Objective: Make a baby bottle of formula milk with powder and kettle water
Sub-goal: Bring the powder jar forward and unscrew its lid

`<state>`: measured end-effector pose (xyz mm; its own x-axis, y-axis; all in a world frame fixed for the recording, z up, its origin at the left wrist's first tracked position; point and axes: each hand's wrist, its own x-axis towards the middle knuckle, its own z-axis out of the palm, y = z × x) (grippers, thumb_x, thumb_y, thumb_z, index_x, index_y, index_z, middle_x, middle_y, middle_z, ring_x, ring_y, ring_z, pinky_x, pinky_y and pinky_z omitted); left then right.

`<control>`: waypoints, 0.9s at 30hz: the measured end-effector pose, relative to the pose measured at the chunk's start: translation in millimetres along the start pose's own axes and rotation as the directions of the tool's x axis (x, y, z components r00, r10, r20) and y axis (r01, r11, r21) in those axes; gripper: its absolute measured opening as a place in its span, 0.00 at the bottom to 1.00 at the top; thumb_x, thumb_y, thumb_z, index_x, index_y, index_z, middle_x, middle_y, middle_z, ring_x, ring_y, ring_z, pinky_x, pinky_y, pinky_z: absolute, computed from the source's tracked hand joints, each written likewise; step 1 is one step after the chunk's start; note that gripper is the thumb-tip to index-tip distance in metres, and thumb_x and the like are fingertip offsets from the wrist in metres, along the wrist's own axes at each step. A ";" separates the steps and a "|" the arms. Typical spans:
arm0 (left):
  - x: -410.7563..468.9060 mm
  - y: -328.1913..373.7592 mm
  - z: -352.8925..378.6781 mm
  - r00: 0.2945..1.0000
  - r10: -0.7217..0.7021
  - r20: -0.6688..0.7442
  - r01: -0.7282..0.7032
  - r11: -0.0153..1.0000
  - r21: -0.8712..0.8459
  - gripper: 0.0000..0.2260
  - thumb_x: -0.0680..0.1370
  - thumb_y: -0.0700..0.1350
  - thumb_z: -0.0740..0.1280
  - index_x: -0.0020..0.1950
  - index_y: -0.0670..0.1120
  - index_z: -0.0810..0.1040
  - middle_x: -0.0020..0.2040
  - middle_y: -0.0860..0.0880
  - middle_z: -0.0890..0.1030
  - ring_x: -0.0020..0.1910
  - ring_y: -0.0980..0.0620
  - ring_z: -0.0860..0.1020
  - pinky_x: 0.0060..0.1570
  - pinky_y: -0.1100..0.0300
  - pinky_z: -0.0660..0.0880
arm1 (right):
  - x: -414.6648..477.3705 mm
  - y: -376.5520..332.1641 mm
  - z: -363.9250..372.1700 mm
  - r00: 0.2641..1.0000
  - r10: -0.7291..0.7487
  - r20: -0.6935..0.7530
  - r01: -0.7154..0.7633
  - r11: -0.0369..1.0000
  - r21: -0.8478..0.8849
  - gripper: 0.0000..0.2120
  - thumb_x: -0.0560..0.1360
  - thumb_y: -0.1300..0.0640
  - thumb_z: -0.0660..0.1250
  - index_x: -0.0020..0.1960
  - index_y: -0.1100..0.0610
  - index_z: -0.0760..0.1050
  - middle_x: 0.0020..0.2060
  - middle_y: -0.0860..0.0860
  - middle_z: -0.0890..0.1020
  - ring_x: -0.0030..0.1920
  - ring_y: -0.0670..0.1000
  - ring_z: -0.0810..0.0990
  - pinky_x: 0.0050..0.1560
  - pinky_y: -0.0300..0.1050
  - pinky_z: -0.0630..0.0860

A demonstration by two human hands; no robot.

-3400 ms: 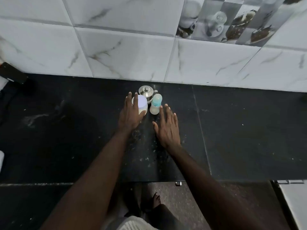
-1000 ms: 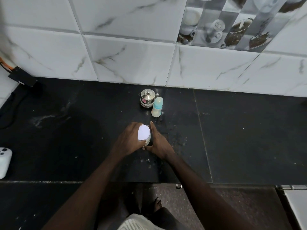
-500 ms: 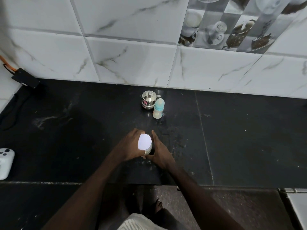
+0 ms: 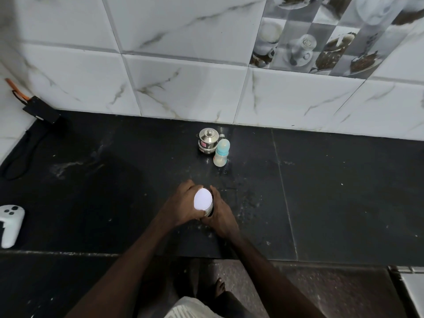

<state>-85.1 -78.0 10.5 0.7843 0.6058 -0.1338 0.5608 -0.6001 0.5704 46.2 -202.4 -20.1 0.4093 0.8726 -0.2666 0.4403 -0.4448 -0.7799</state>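
Observation:
A small round powder container [image 4: 203,199] with a bright white lid stands on the black counter [image 4: 344,191], near its front edge. My left hand [image 4: 182,205] wraps its left side and lid. My right hand [image 4: 222,214] grips its right side lower down. Farther back, near the wall, a baby bottle [image 4: 221,153] with a pale blue cap and whitish contents stands upright. Touching it on the left is a small steel kettle [image 4: 207,143] with a knobbed lid.
A white game controller [image 4: 10,222] lies at the counter's left front edge. A black plug with orange wire and a dark cord [image 4: 39,111] sits at the back left by the tiled wall. My bare foot [image 4: 219,286] shows on the floor below.
The powder container has come from beside the kettle and bottle toward the counter's front. My right hand, which lay flat on the counter, now grips it together with my left.

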 end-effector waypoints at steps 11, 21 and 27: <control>3.8 8.2 -2.6 0.999 -0.036 -0.006 0.037 0.999 0.031 0.40 0.65 0.57 0.81 0.73 0.47 0.73 0.69 0.48 0.72 0.67 0.47 0.73 0.66 0.53 0.73 | 2.4 7.1 2.7 0.999 0.026 -0.032 -0.025 0.999 0.023 0.54 0.68 0.49 0.81 0.83 0.50 0.52 0.78 0.49 0.68 0.75 0.48 0.68 0.75 0.42 0.63; 7.8 6.3 -10.3 0.995 -0.064 0.073 0.069 0.995 -0.073 0.40 0.63 0.52 0.83 0.73 0.49 0.74 0.66 0.48 0.72 0.65 0.48 0.74 0.64 0.53 0.75 | 14.8 -2.6 6.0 0.995 0.102 -0.017 -0.099 0.988 0.121 0.36 0.66 0.63 0.82 0.72 0.54 0.74 0.68 0.50 0.78 0.68 0.48 0.77 0.70 0.45 0.74; -0.3 18.6 -2.2 0.984 -0.178 -0.004 0.177 0.980 -0.087 0.39 0.66 0.52 0.82 0.74 0.47 0.73 0.71 0.46 0.71 0.70 0.46 0.73 0.68 0.51 0.74 | 7.7 2.2 17.2 0.992 0.093 -0.090 -0.076 0.981 0.178 0.39 0.66 0.57 0.83 0.73 0.49 0.71 0.70 0.45 0.75 0.70 0.45 0.75 0.69 0.39 0.71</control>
<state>-75.4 -88.2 22.9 0.6711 0.7050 -0.2295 0.6652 -0.4359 0.6063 36.6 -193.1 -33.6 0.5190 0.8055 -0.2859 0.2585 -0.4667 -0.8458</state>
